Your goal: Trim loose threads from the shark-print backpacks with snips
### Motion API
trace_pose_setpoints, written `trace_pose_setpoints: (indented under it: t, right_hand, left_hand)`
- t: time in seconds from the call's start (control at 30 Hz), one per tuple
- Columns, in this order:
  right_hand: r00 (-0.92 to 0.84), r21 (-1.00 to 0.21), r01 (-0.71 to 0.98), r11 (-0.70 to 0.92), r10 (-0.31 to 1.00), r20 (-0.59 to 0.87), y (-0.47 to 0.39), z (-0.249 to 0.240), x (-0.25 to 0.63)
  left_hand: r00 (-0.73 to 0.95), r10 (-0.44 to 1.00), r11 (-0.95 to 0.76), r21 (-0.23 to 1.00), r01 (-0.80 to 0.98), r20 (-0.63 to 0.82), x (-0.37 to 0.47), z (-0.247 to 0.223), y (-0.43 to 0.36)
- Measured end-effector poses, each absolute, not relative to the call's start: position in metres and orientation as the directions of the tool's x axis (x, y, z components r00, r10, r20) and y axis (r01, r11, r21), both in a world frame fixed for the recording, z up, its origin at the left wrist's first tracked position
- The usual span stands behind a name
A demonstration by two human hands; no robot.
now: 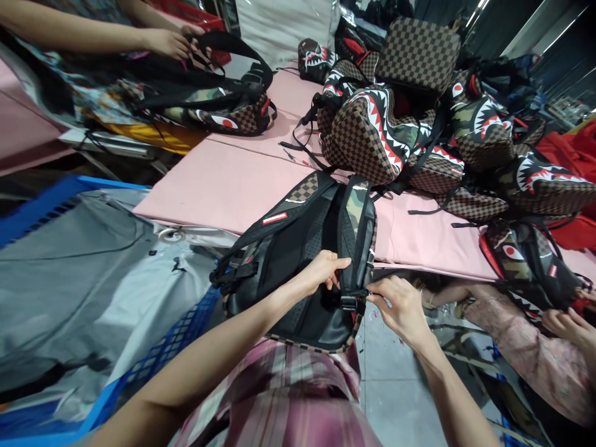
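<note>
A black backpack (293, 248) with brown checkered and camouflage patches leans across the table edge against my lap, its back panel and shoulder straps facing up. My left hand (323, 273) is closed on the right-hand shoulder strap (351, 242), with the thumb lying across it. Just below the fingers sits a black strap buckle (348, 303). To the right of this buckle, my right hand (395, 304) pinches the end of a narrow black webbing strap (361, 292) between thumb and fingertips. The fingers partly hide that end.
Several shark-mouth bags (372, 133) are heaped on the pink table (195, 192). At the upper left a co-worker's hands (174, 43) hold another bag. Another person's hands (565, 323) work on a backpack (526, 267) at right. A blue crate (93, 410) with grey lining stands left.
</note>
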State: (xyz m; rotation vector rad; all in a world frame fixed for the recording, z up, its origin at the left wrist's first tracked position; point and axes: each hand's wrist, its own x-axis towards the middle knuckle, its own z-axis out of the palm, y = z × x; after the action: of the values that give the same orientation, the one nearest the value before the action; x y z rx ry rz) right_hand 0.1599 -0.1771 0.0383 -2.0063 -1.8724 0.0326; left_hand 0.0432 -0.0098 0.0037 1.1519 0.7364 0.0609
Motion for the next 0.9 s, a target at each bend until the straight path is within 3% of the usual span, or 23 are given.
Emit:
trace_pose_setpoints:
  t: [0.17, 0.43, 0.53, 0.67, 0.8, 0.9]
  right_hand:
    - [0.119, -0.326, 0.945, -0.032, 0.961, 0.250, -0.174, 0.041, 0.160]
    - [0.016, -0.248, 0.968, 0.033, 0.981, 0.194, -0.160, 0.044, 0.152]
    - [0.166, -0.454, 0.889, -0.055, 0.964, 0.208, -0.164, 0.047, 0.162]
    - [0.574, -0.828, 0.517, -0.218, 0.806, 0.146, -0.179, 0.026, 0.171]
    - [0.602, -0.930, 0.277, -0.243, 0.798, -0.030, -0.178, -0.019, 0.144]
    - [0.566, -0.950, 0.243, -0.195, 0.824, -0.024, -0.162, -0.040, 0.121]
  left_hand:
    - [0.770, 0.404, 0.442, 0.842, 0.309, -0.494, 0.042, 0.003, -0.009]
    - [0.770, 0.396, 0.457, 0.835, 0.307, -0.500, 0.043, 0.001, -0.011]
    - [0.765, 0.408, 0.471, 0.833, 0.291, -0.498, 0.039, -0.001, -0.008]
    - [0.743, 0.444, 0.512, 0.822, 0.249, -0.502, 0.032, -0.008, 0.001]
    - [0.749, 0.442, 0.563, 0.803, 0.197, -0.493, 0.029, -0.013, 0.006]
    - [0.748, 0.456, 0.662, 0.745, 0.078, -0.483, 0.024, -0.011, 0.006]
